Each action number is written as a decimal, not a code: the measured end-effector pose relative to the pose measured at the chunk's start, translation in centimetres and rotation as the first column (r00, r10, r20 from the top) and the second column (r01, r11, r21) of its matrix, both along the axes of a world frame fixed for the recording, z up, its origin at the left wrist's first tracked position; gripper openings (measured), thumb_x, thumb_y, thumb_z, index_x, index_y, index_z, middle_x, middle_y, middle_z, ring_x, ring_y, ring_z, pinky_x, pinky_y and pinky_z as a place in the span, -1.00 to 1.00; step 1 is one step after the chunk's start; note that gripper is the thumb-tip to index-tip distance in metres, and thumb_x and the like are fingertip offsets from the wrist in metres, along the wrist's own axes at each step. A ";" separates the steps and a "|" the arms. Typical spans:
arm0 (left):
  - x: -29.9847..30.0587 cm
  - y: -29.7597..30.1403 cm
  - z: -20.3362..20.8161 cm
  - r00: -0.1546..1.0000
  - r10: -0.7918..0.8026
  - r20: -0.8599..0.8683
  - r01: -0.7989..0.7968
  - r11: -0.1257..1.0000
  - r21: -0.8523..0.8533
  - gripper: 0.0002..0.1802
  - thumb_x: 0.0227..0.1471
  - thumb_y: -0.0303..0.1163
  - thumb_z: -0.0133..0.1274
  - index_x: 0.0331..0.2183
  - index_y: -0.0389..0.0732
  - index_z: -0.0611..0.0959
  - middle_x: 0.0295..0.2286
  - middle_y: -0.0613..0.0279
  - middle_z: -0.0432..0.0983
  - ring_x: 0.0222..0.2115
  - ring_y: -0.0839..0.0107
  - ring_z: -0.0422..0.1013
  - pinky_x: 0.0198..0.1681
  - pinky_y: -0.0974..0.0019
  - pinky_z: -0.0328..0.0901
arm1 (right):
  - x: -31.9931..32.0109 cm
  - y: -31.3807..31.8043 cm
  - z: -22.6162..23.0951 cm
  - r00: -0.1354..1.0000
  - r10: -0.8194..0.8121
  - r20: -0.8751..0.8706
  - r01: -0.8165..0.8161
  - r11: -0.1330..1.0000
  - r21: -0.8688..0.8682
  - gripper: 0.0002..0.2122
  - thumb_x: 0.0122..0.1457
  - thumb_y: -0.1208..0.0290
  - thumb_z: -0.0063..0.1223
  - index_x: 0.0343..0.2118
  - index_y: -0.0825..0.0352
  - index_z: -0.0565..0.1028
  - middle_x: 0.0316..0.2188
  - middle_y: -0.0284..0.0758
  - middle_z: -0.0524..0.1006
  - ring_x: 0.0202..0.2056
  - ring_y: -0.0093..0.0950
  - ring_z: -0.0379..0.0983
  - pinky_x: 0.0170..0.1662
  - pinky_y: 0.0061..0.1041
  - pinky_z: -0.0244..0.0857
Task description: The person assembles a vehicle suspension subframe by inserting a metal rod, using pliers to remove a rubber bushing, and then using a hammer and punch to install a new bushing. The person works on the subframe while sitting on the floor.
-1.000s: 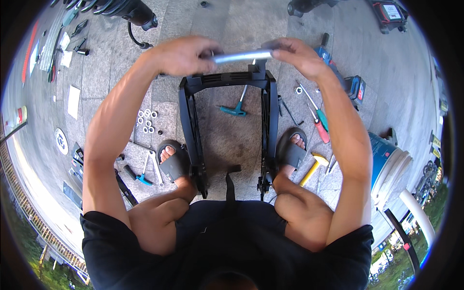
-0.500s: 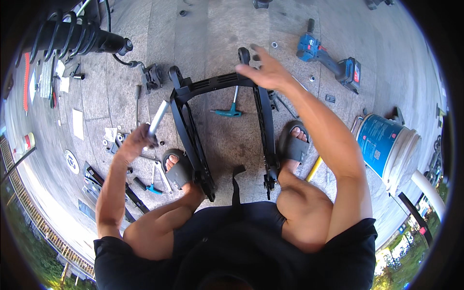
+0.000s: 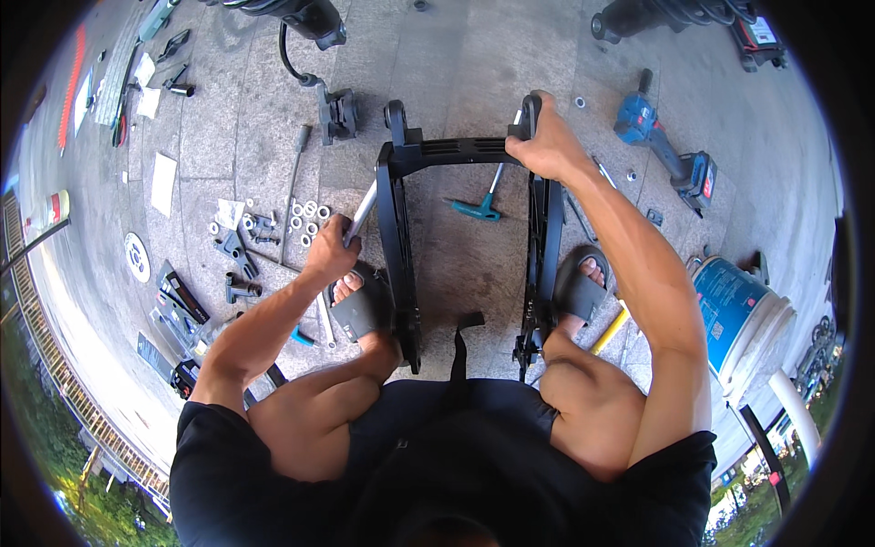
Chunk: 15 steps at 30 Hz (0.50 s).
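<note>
A black U-shaped metal frame, like a swingarm, stands between my feet with its crossbar on the far side. Around its far right corner, beside the upright lug, my right hand is closed, thumb on the crossbar. My left hand grips a silver metal rod, whose far end slants up to the outer side of the frame's left arm; whether the two touch I cannot tell. Behind the frame's opening, a teal T-handle wrench lies on the ground.
Several washers and bolts lie left of my left hand. A blue cordless impact wrench and a blue-labelled bucket are on the right. A caliper-like black part sits beyond the frame. Coil shock absorbers show at the top.
My left hand has brought the silver rod inward, close to the frame's left arm. My right hand, open before, has closed on the frame's far right corner. The view has shifted.
</note>
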State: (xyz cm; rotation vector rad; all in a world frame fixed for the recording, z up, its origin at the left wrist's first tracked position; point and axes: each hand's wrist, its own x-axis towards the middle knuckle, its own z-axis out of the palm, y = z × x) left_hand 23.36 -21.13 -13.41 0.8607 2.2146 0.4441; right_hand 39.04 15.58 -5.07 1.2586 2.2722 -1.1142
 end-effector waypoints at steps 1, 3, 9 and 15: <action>0.1 0.5 0.3 0.998 -0.057 -0.031 0.056 0.997 -0.054 -0.67 -0.11 -0.36 0.14 -0.29 -0.30 0.46 -0.35 -0.19 0.51 -0.28 -0.14 0.46 -0.19 0.01 0.35 | 0.0 0.0 0.0 0.999 0.021 -0.028 -0.020 0.999 0.033 -0.11 -0.05 0.22 0.22 0.22 0.54 -0.06 -0.03 0.20 0.40 0.02 -0.02 0.38 0.10 -0.32 0.24; 0.3 1.4 0.8 0.986 -0.156 -0.062 0.146 0.979 -0.143 -0.65 -0.13 -0.34 0.16 -0.30 -0.31 0.46 -0.38 -0.21 0.52 -0.31 -0.16 0.47 -0.22 -0.01 0.36 | 0.5 0.0 -0.3 0.997 0.048 -0.065 -0.045 0.998 0.048 -0.10 -0.04 0.16 0.23 0.23 0.52 -0.06 -0.03 0.19 0.40 0.03 -0.01 0.37 0.12 -0.32 0.23; -1.4 3.8 2.0 0.918 -0.395 -0.024 0.357 0.854 -0.379 -0.63 -0.12 -0.22 0.17 -0.32 -0.29 0.51 -0.45 -0.20 0.54 -0.37 -0.15 0.50 -0.26 -0.02 0.39 | 5.7 1.8 -1.0 0.979 -0.030 -0.204 0.026 0.999 -0.021 -0.17 0.05 -0.02 0.16 0.25 0.37 0.05 0.08 0.15 0.32 0.10 -0.06 0.32 0.15 -0.22 0.18; -6.7 10.5 4.7 0.991 0.136 -0.005 -0.131 0.965 0.227 -0.58 0.13 -0.09 0.03 -0.38 -0.32 0.63 -0.65 0.20 0.49 -0.60 0.43 0.41 -0.49 0.31 0.31 | 16.3 6.2 -1.3 0.994 -0.075 -0.085 0.083 0.992 0.094 -0.53 0.12 0.16 0.10 0.04 0.32 0.38 -0.15 -0.08 0.55 -0.09 -0.17 0.49 -0.02 -0.31 0.33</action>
